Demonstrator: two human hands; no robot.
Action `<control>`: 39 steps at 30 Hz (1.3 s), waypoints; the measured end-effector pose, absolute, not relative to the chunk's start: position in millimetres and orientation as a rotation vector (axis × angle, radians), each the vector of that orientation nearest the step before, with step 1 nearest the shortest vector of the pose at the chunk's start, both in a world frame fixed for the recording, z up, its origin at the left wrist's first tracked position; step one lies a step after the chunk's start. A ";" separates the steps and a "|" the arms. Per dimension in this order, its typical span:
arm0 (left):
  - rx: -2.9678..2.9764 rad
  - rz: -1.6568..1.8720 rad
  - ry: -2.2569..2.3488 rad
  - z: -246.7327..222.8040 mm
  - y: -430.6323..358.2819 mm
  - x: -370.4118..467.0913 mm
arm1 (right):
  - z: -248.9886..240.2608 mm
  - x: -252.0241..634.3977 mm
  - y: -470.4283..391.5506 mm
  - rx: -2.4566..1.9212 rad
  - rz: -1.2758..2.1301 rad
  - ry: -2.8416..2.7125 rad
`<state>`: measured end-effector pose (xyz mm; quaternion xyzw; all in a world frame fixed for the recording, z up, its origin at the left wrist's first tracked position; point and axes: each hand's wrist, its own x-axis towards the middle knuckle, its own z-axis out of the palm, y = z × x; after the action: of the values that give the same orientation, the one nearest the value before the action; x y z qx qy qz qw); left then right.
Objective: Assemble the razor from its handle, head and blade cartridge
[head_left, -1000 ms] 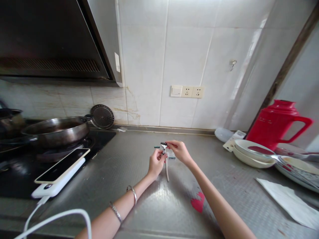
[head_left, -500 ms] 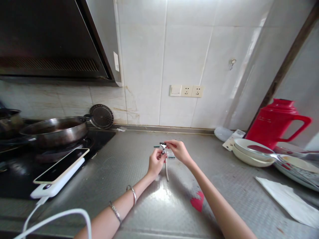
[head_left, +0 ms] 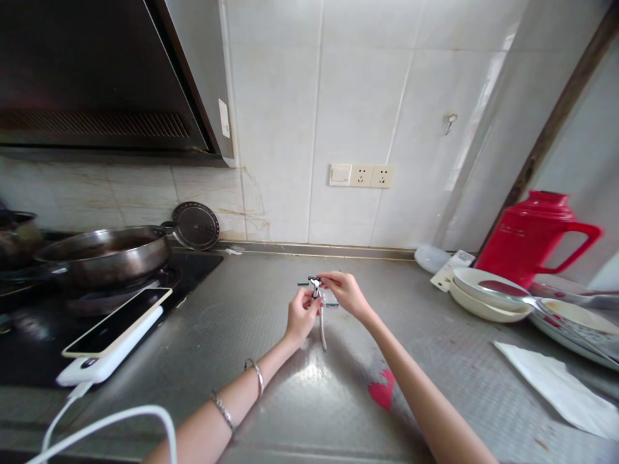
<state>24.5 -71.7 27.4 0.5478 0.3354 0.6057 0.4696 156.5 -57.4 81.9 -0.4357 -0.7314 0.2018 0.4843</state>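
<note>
Over the middle of the metal counter, my left hand (head_left: 302, 314) pinches the lower part of a small black-and-white T-shaped piece (head_left: 316, 288); its exact kind is too small to make out. My right hand (head_left: 344, 291) comes in from the right, its fingertips closed on the black crosspiece at the top. Just left of it lies a short dark strip (head_left: 303, 284). Behind the fingers, a small clear packet or case (head_left: 331, 299) is partly hidden. A slim pale curved stick or tube (head_left: 323, 332) extends toward me from beside my left fingertips.
To the left, a steel pan (head_left: 109, 254) sits on the black stove (head_left: 29, 354), with a phone (head_left: 118, 322) on a white power bank (head_left: 111, 348) nearby. At right stand a red thermos (head_left: 534, 238), bowls (head_left: 488, 309) and a white paper sheet (head_left: 556, 386).
Both hands keep their grip on the small piece with barely any movement. The whole view has shifted very slightly.
</note>
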 end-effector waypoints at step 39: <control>1.309 1.457 0.846 31.2 -73.2 25.9 | 85.4 158.1 -61.2 -1.003 0.265 -1.976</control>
<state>25.9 -73.2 31.2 0.5373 0.3472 0.5979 0.4830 158.1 -61.2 85.4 -0.4038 -0.7952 0.1066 0.4395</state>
